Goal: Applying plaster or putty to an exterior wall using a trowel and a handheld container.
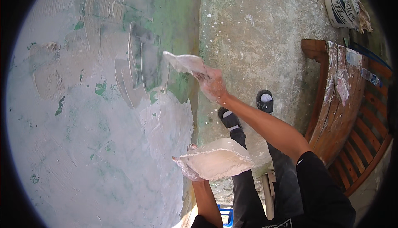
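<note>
A plaster-coated putty knife point(182, 62) is in my right hand point(213, 82), fingers closed round its handle, its pale blade near the green-painted wall point(174, 12). Uneven strokes of whitish plaster point(83, 124) cover much of that wall, with green patches showing through. Lower in the view, my left hand point(190, 170) grips a pale, plaster-caked mixing board or shallow pan point(217, 157) from its left end; whether it is flat or hollow is hard to tell.
My sandalled feet point(265, 101) stand on speckled concrete point(253, 29) beside the wall. At right are a wooden bench point(340, 99) with plaster-smeared scraps on it and a white bucket point(340, 12) at the back. A blue plastic item point(228, 215) lies at the bottom.
</note>
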`<state>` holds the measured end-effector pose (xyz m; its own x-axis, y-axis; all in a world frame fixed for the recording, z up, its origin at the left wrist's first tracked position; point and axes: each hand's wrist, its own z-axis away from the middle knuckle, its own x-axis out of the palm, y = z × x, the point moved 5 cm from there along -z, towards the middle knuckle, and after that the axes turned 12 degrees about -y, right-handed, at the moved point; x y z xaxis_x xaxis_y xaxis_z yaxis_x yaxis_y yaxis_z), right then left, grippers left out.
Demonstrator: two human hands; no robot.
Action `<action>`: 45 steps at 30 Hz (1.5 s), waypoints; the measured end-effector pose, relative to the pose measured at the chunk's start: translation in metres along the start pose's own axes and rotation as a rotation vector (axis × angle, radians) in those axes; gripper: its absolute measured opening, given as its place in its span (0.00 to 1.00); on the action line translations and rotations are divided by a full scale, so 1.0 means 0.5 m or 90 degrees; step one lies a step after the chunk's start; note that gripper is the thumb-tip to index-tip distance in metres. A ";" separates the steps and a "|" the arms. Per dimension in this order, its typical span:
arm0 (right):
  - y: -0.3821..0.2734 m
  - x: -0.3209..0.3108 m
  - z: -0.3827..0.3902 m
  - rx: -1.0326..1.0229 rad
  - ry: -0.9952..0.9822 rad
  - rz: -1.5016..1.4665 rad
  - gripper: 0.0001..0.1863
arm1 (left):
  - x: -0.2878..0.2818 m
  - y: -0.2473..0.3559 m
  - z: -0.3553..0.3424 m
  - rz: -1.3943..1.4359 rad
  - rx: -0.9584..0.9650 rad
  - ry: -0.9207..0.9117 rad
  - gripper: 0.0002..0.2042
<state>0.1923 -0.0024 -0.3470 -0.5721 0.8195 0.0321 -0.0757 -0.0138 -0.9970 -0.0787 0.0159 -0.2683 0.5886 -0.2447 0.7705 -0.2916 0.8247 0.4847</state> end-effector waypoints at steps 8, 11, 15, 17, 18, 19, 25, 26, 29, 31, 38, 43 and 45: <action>-0.028 -0.110 -0.316 -0.039 0.079 0.034 0.13 | 0.016 0.018 0.012 -0.061 -0.010 0.080 0.33; -0.028 -0.096 -0.308 -0.052 0.047 0.070 0.13 | -0.009 0.028 0.029 -0.093 0.000 0.164 0.32; -0.043 -0.074 -0.261 -0.046 0.031 0.111 0.13 | -0.039 0.037 0.041 -0.095 -0.040 0.145 0.32; -0.046 -0.066 -0.231 -0.058 0.033 0.091 0.13 | -0.026 0.030 0.033 -0.081 -0.047 0.127 0.32; -0.050 -0.059 -0.213 -0.070 0.034 0.066 0.13 | -0.020 0.031 0.029 -0.112 -0.038 0.141 0.32; -0.049 -0.045 -0.193 -0.047 0.034 0.071 0.12 | -0.018 0.031 0.026 -0.144 -0.028 0.155 0.32; -0.077 0.060 -0.058 -0.147 0.014 0.102 0.29 | -0.031 0.021 0.025 -0.107 0.003 0.095 0.26; -0.081 0.085 -0.037 -0.148 -0.015 0.102 0.32 | -0.042 0.023 0.030 -0.115 0.002 0.094 0.26; -0.063 0.125 0.029 -0.141 -0.060 0.104 0.34 | -0.047 0.057 0.035 -0.787 0.162 0.057 0.23; -0.048 0.138 0.074 -0.178 -0.110 0.076 0.31 | -0.034 0.036 0.018 -0.070 0.028 -0.068 0.24; -0.035 0.084 0.081 -0.196 -0.150 0.060 0.34 | 0.005 0.046 0.011 -0.093 -0.031 -0.101 0.22; -0.031 0.144 0.040 -0.071 -0.063 0.053 0.34 | -0.011 0.038 0.035 -0.129 -0.060 0.108 0.26; -0.048 0.182 0.060 -0.112 -0.086 0.073 0.35 | -0.014 0.052 0.038 -0.099 -0.029 0.011 0.25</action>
<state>0.1175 0.0555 -0.3180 -0.6739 0.7339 -0.0848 0.1332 0.0078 -0.9911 -0.1045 0.0294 -0.2532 0.6375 -0.3621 0.6801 -0.1621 0.7998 0.5779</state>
